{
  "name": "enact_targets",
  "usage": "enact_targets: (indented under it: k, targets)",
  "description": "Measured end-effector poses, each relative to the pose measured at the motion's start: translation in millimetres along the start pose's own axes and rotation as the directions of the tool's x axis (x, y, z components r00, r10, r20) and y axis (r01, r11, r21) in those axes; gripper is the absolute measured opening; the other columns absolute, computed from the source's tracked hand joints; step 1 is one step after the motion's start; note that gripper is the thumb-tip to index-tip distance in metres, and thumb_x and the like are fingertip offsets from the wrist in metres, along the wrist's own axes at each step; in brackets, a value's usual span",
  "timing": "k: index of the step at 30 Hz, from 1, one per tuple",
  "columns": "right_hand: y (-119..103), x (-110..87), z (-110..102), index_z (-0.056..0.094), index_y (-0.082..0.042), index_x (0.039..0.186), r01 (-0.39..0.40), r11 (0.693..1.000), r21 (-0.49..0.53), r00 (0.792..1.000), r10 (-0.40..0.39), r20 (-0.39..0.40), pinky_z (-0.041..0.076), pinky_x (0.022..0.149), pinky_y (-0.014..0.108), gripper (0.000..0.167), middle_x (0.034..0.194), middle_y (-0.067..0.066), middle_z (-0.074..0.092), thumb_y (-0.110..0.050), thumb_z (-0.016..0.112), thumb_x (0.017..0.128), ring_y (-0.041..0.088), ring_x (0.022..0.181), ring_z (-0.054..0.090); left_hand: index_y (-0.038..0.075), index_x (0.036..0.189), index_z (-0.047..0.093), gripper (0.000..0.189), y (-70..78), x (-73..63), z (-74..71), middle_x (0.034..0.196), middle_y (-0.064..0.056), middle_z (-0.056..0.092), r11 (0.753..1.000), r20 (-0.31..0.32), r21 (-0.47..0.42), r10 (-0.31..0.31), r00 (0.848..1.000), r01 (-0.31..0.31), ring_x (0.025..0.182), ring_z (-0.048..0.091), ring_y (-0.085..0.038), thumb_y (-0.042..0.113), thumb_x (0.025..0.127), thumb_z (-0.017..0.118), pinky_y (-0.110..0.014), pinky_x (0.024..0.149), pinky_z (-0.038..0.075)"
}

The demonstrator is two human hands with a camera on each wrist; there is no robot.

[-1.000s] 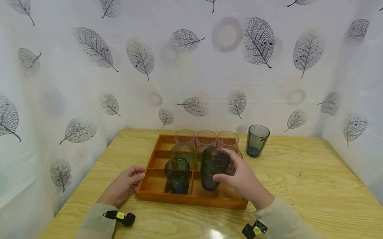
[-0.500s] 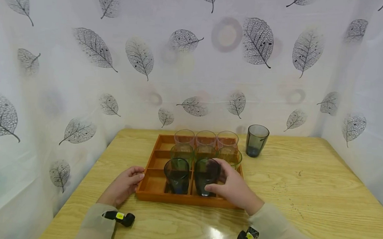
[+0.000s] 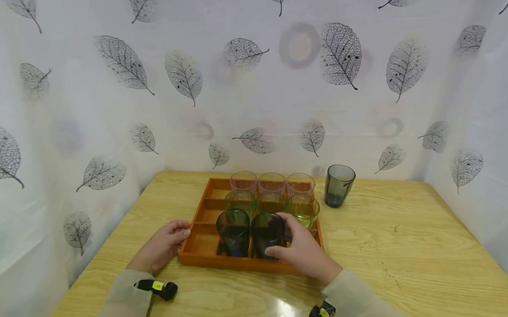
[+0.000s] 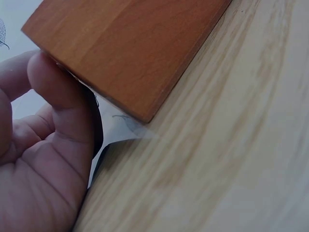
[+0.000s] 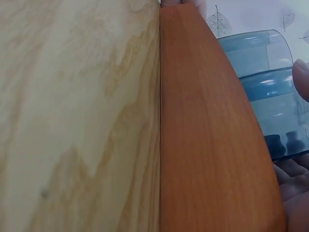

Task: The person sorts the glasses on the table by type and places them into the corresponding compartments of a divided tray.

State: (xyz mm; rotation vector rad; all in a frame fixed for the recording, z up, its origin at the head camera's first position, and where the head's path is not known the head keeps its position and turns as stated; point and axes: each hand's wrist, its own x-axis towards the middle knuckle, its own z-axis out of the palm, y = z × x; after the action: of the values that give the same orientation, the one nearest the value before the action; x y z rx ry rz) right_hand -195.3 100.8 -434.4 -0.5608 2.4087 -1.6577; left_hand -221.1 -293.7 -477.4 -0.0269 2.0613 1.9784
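Observation:
A wooden divided tray [image 3: 197,260] sits on the table with drinking glasses in its compartments. My right hand [image 3: 302,252] grips a dark grey glass [image 3: 262,238] in the front row, thumb on the near side and fingers behind. In the right wrist view this glass [image 5: 270,113] looks bluish, partly behind the tray wall. Another dark glass [image 3: 234,238] stands just left of it. My left hand [image 3: 161,244] rests against the tray's left side. The left wrist view shows its thumb [image 4: 60,87] touching the wooden wall, the other fingers bent and partly hidden.
Behind the dark glasses stand a row of greenish glasses [image 3: 305,213] and a back row of clear pinkish ones [image 3: 300,182]. One more dark glass [image 3: 337,188] stands on the table [image 3: 395,252] right of the tray. A leaf-printed curtain [image 3: 274,92] surrounds the table.
My right hand has lowered the dark glass into the front row and moved it left, beside the other dark glass. My left hand has stayed at the tray's side.

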Motion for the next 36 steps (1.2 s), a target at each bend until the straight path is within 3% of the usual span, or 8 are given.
enact_targets:
  k: [8,21,31,36]
  targets:
    - [7.4,0.8,-2.1,0.039,-0.022,0.151,0.018,1.0,0.0,1.0,-0.018,0.024,0.04,0.108,0.05,0.079,0.144,0.001,0.051,-0.039,0.081,0.087,0.024,0.133,0.051,-0.002,0.133,0.043,0.034,1.0,-1.1,1.0,0.106,-0.007,0.054,1.0,0.007,0.009,-0.002,1.0,0.002,0.078,0.052,-0.015,0.018,0.107,0.053,-0.025,0.066,0.047]
    - [6.7,-0.8,-5.5,0.035,-0.025,0.154,0.04,0.999,0.009,0.998,-0.04,0.05,0.038,0.11,0.051,0.081,0.145,0.001,0.05,-0.037,0.081,0.088,0.022,0.133,0.05,-0.003,0.133,0.042,0.035,0.7,-1.9,1.2,0.107,-0.008,0.055,1.0,0.029,-0.011,0.003,1.0,-0.003,0.076,0.052,-0.015,0.017,0.107,0.054,-0.025,0.065,0.047]
    - [-4.6,-4.6,-16.5,0.032,-0.02,0.158,0.093,0.994,-0.049,0.996,-0.093,0.017,0.034,0.113,0.05,0.083,0.154,-0.001,0.043,-0.035,0.078,0.091,0.026,0.141,0.041,-0.002,0.134,0.042,0.036,3.8,-2.9,1.0,0.106,-0.007,0.054,1.0,0.011,0.007,-0.004,1.0,0.004,0.078,0.052,-0.016,0.019,0.107,0.053,-0.026,0.066,0.047]
    - [-11.6,-3.5,-28.7,0.03,-0.013,0.158,0.15,0.989,0.006,0.989,-0.15,0.019,0.033,0.113,0.049,0.078,0.153,0.003,0.045,-0.025,0.074,0.095,0.027,0.14,0.043,-0.002,0.134,0.042,0.036,3.0,-2.3,0.1,0.106,-0.007,0.053,1.0,0.006,0.016,-0.006,1.0,0.006,0.078,0.051,-0.015,0.018,0.107,0.053,-0.026,0.066,0.047]
